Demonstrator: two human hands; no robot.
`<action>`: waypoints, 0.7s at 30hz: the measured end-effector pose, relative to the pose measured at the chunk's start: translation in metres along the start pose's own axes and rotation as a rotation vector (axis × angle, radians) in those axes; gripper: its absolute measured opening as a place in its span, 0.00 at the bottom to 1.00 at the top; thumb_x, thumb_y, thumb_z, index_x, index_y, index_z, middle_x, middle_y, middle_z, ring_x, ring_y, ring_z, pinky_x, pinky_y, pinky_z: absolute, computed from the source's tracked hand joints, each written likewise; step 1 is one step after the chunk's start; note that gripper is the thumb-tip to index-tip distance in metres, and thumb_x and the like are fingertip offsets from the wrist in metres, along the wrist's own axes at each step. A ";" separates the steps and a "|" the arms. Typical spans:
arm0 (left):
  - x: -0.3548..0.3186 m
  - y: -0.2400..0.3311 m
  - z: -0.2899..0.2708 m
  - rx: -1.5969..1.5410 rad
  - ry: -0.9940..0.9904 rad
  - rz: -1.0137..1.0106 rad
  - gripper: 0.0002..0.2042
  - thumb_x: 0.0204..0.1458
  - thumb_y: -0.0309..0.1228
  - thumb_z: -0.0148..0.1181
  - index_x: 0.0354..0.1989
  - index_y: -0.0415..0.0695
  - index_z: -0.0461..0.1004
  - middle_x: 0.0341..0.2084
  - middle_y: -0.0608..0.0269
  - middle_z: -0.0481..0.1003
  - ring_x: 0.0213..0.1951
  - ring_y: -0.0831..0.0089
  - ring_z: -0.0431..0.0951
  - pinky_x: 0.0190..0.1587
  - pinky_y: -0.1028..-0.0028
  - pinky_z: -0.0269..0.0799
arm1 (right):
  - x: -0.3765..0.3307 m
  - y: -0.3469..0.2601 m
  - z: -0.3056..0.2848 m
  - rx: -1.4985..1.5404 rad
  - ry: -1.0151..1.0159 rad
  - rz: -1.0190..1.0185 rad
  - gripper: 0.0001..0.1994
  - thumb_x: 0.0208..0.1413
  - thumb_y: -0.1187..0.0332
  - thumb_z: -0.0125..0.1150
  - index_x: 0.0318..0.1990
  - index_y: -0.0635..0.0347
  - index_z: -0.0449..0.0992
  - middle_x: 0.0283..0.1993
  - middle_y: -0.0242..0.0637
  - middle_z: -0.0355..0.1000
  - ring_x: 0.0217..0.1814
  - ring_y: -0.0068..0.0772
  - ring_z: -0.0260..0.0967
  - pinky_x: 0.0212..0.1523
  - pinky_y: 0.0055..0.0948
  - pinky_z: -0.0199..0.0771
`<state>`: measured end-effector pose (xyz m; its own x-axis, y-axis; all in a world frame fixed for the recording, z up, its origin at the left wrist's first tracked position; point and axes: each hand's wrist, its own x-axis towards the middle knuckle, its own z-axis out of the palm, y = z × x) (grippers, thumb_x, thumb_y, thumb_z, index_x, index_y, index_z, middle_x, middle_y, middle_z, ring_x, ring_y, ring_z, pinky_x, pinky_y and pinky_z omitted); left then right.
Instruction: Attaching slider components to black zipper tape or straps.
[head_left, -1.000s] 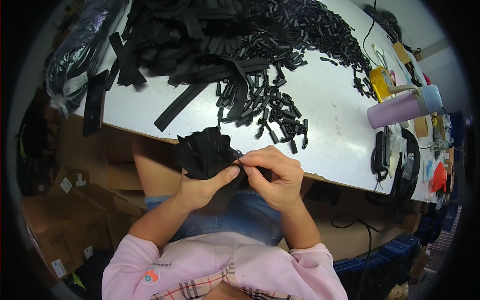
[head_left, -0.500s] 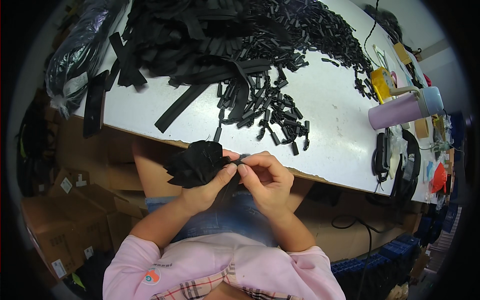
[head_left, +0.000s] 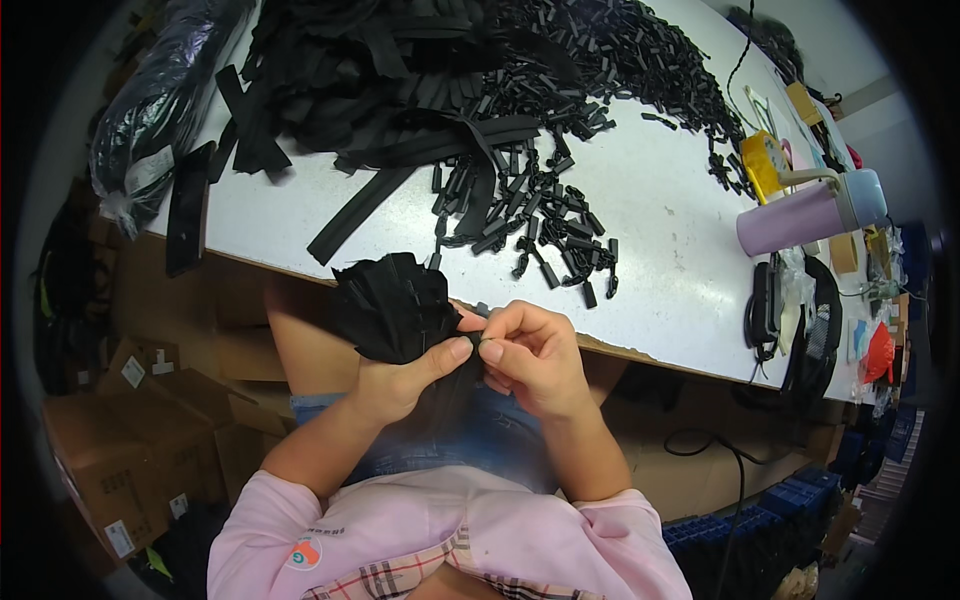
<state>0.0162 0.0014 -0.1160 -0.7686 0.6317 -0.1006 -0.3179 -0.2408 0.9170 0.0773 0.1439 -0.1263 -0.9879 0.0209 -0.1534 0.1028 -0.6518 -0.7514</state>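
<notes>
My left hand (head_left: 405, 375) grips a fanned bundle of black straps (head_left: 390, 305) just below the table's front edge, over my lap. My right hand (head_left: 530, 355) meets it from the right, thumb and fingertips pinched on a small black piece at the bundle's edge; the piece itself is mostly hidden by my fingers. On the white table (head_left: 660, 210) above lies a scatter of small black plastic clips (head_left: 540, 215) and a big heap of black webbing straps (head_left: 390, 80).
A lilac bottle (head_left: 800, 215) lies at the table's right, with a yellow object (head_left: 765, 165) behind it and a black device (head_left: 765, 300) near the edge. A black plastic bag (head_left: 160, 95) sits far left. Cardboard boxes (head_left: 120, 440) stand under the table.
The strap bundle and both hands shifted slightly left and down; the right fingers pinch closer to the left thumb.
</notes>
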 end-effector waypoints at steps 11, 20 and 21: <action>0.001 0.003 0.002 0.280 -0.060 0.217 0.09 0.50 0.25 0.49 0.39 0.38 0.66 0.35 0.62 0.68 0.39 0.77 0.67 0.43 0.77 0.63 | -0.005 0.014 0.007 -0.496 0.123 -0.362 0.03 0.50 0.75 0.52 0.30 0.65 0.67 0.24 0.26 0.62 0.22 0.10 0.55 0.20 0.10 0.54; 0.002 0.002 -0.004 0.573 -0.064 0.259 0.08 0.44 0.28 0.56 0.32 0.38 0.70 0.28 0.63 0.68 0.32 0.76 0.67 0.37 0.78 0.63 | -0.007 0.017 0.005 -0.145 0.074 -0.156 0.04 0.49 0.74 0.52 0.32 0.65 0.67 0.24 0.28 0.63 0.21 0.12 0.55 0.20 0.12 0.56; 0.003 0.007 0.002 0.407 -0.039 0.176 0.08 0.45 0.27 0.56 0.32 0.38 0.70 0.28 0.64 0.68 0.32 0.77 0.67 0.35 0.79 0.63 | -0.004 0.021 0.001 -0.431 0.078 -0.391 0.04 0.48 0.75 0.53 0.32 0.65 0.67 0.24 0.29 0.63 0.20 0.13 0.55 0.20 0.12 0.56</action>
<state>0.0126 0.0027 -0.1094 -0.7674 0.6364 0.0786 0.0668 -0.0426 0.9969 0.0830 0.1294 -0.1409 -0.9523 0.2637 0.1533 -0.2135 -0.2173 -0.9525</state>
